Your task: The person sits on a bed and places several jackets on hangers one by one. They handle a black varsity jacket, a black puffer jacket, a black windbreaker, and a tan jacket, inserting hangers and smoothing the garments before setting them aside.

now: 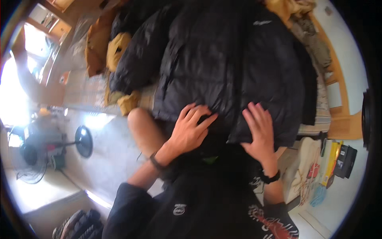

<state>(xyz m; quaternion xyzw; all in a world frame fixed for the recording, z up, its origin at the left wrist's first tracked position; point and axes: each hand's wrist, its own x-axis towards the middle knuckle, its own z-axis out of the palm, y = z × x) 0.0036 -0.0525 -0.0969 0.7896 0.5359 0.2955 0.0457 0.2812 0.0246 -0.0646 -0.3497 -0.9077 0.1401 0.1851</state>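
A black puffer jacket (200, 65) lies spread out before me, its front closure running lengthwise and its puffy sleeve (137, 59) out to the left. Small pale lettering marks the upper right of its front. My left hand (189, 128) rests at the hem left of the closure, its fingers bent and the index finger apart from the others. Right of the closure, my right hand (259, 131) lies palm down on the lower panel with its fingers stretched out. Neither hand visibly pinches the fabric, though the left fingertips are partly hidden.
The jacket covers a bed with a patterned sheet (316, 112). Tan and brown garments (118, 47) lie beyond the sleeve. A standing fan (31, 155) with a round dark base (84, 141) is at left. Boxes (344, 161) and cords (317, 195) sit at right.
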